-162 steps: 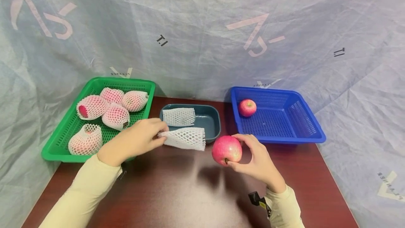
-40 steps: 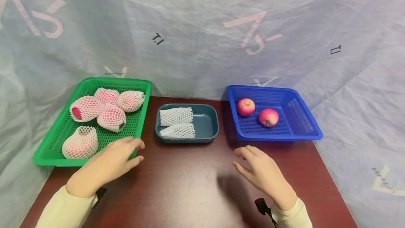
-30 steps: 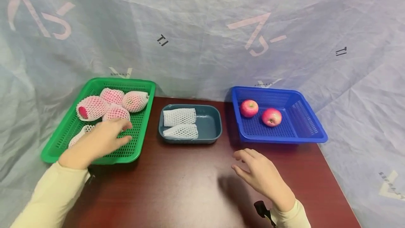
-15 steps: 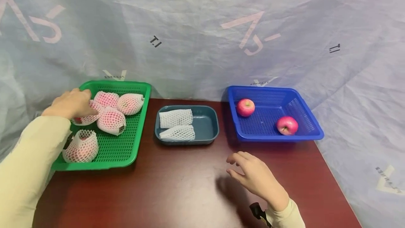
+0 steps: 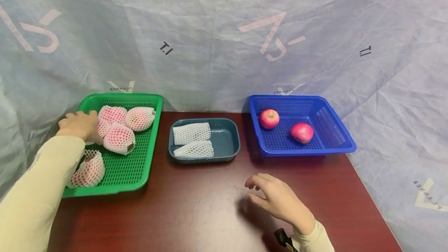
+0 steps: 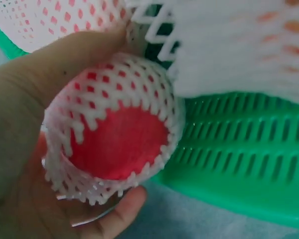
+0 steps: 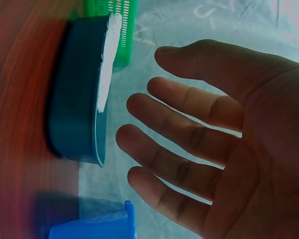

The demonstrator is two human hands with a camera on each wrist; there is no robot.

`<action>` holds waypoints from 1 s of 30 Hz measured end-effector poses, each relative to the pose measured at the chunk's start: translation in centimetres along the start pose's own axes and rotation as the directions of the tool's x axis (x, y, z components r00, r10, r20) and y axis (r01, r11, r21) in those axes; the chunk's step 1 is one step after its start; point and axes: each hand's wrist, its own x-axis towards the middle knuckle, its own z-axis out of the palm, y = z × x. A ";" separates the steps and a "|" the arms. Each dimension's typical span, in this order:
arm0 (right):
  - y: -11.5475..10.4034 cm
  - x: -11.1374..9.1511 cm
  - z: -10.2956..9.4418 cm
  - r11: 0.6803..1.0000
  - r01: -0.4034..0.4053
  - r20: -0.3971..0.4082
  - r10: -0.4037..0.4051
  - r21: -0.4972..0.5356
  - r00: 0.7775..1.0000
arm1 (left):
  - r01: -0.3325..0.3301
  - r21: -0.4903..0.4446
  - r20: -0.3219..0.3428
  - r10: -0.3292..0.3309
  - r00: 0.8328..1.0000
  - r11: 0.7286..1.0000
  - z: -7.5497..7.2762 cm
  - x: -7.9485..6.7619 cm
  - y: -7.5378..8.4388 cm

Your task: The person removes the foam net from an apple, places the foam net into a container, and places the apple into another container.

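Note:
My left hand reaches into the left side of the green basket. In the left wrist view its thumb and fingers curl round an apple in a white foam net, the red end bare; the head view mostly hides this apple behind the hand. Several other netted apples lie there, among them one apple to the right of the hand and one apple nearer the front edge. My right hand hovers over the table in front of the blue basket, holding nothing, fingers loosely bent and spread.
Inside the blue basket are two bare apples, one apple at the left and one apple near the middle. Between the baskets stands a dark teal tray with two foam nets, a back net and a front net. A cloth backdrop hangs behind.
The left hand laid a foam net in the tray, then moved left to a netted apple. The right hand let go of an apple in the blue basket, where it rolled, and drew back.

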 end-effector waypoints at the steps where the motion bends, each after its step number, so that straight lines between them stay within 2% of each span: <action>1: 0.0 0.0 0.0 1.000 0.004 0.003 -0.004 0.002 1.000 | 0.009 0.000 -0.006 -0.009 1.000 1.000 0.1 -0.1 0.0; 6: -0.1 0.2 0.0 1.000 0.007 0.014 -0.007 0.014 1.000 | 0.039 -0.014 -0.068 -0.040 0.997 0.999 0.0 -0.8 0.0; 10: -0.2 0.2 -0.1 1.000 -0.006 0.025 0.005 0.024 1.000 | 0.011 -0.047 -0.135 -0.017 0.991 0.999 -1.0 -2.0 0.5; 16: -0.4 0.1 0.0 0.999 -0.025 0.037 0.024 0.047 0.999 | -0.123 -0.108 -0.224 0.097 0.970 0.986 -2.3 -4.9 3.3; 20: -0.6 0.4 0.0 0.998 -0.019 0.029 0.017 0.064 0.999 | -0.236 -0.154 -0.259 0.192 0.947 0.959 -2.8 -7.2 5.9; 22: -0.6 0.4 0.0 0.997 -0.017 0.028 0.015 0.075 0.999 | -0.321 -0.164 -0.278 0.269 0.922 0.933 -2.6 -8.2 7.0; 26: -0.7 0.3 0.1 0.995 -0.012 0.035 0.008 0.097 0.999 | -0.499 -0.192 -0.316 0.428 0.847 0.845 -1.6 -10.0 9.1; 28: -0.7 0.4 0.1 0.994 -0.010 0.035 0.007 0.108 0.999 | -0.556 -0.221 -0.326 0.477 0.816 0.801 -1.1 -10.9 10.1; 30: -0.7 0.6 -0.1 0.992 -0.006 0.024 0.002 0.129 1.000 | -0.591 -0.250 -0.333 0.505 0.796 0.767 -0.6 -11.9 11.2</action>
